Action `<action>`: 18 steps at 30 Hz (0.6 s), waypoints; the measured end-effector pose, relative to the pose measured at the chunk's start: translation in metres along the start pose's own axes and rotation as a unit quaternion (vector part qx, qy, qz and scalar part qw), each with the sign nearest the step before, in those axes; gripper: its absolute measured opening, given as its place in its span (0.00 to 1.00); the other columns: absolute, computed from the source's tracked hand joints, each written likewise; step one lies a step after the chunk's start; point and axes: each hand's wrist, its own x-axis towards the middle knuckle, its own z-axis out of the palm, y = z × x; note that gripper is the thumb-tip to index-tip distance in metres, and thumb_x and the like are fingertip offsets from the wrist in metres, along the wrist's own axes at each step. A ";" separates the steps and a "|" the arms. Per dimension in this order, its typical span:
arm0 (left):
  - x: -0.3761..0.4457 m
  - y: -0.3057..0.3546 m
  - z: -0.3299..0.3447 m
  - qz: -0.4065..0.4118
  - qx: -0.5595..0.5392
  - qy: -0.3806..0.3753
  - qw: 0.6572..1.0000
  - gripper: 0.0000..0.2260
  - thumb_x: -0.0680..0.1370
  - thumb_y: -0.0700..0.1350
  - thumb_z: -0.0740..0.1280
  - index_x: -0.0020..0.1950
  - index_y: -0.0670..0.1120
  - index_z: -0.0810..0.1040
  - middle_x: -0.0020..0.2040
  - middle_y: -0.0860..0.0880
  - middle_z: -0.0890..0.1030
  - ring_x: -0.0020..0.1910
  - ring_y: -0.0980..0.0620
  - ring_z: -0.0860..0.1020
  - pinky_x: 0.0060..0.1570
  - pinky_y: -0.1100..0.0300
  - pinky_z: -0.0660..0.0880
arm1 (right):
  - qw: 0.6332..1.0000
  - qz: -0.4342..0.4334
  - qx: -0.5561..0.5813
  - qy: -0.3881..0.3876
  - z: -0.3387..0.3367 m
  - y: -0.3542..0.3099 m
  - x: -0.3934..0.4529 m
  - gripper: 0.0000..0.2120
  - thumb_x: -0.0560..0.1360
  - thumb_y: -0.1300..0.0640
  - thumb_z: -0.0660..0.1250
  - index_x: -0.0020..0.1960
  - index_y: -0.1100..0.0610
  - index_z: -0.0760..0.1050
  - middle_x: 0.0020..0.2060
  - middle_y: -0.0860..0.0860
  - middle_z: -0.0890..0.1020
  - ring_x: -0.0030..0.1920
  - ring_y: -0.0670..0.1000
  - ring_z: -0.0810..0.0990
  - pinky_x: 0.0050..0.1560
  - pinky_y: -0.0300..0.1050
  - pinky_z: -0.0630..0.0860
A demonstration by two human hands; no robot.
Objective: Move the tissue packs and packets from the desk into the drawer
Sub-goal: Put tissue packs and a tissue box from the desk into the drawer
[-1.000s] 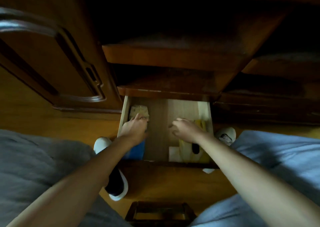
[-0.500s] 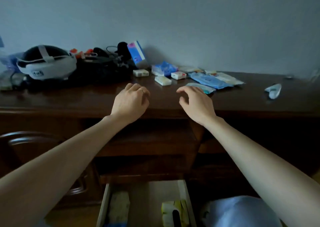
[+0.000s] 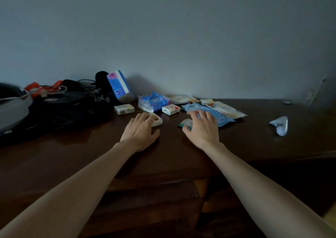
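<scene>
Both hands are down on the desk [image 3: 254, 147] going for the nearest stuff. Left hand [image 3: 141, 131] has loose fingers draped on a small white pack [image 3: 157, 120], no grip closed. Right hand [image 3: 201, 128] is spread over a teal packet [image 3: 185, 123], thumb beside it, not pinching. I'd close fully on each before lifting, since they look slippery. The drawer's out of view.
</scene>
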 end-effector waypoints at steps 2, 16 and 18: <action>0.016 0.005 0.010 0.027 0.012 0.007 1.000 0.26 0.77 0.61 0.63 0.73 0.55 0.69 0.71 0.49 0.71 0.71 0.47 0.67 0.67 0.49 0.67 | 0.990 0.067 0.007 -0.126 0.008 0.016 0.017 0.32 0.77 0.32 0.57 0.77 0.44 0.63 0.74 0.53 0.70 0.73 0.58 0.67 0.70 0.63 0.66; -0.017 0.027 -0.015 -0.060 -0.098 -0.042 0.992 0.12 0.77 0.49 0.68 0.60 0.50 0.76 0.63 0.51 0.73 0.57 0.48 0.77 0.51 0.51 0.77 | 0.996 -0.028 0.082 0.016 -0.006 0.019 -0.025 0.22 0.83 0.36 0.53 0.59 0.47 0.79 0.46 0.48 0.84 0.46 0.52 0.82 0.37 0.48 0.68; -0.053 0.033 -0.027 -0.067 -0.123 -0.021 0.990 0.22 0.73 0.45 0.72 0.66 0.50 0.76 0.71 0.49 0.69 0.64 0.48 0.75 0.58 0.53 0.76 | 0.981 -0.001 0.183 0.065 -0.018 0.001 -0.055 0.20 0.83 0.36 0.52 0.50 0.48 0.76 0.40 0.47 0.81 0.39 0.50 0.80 0.34 0.46 0.66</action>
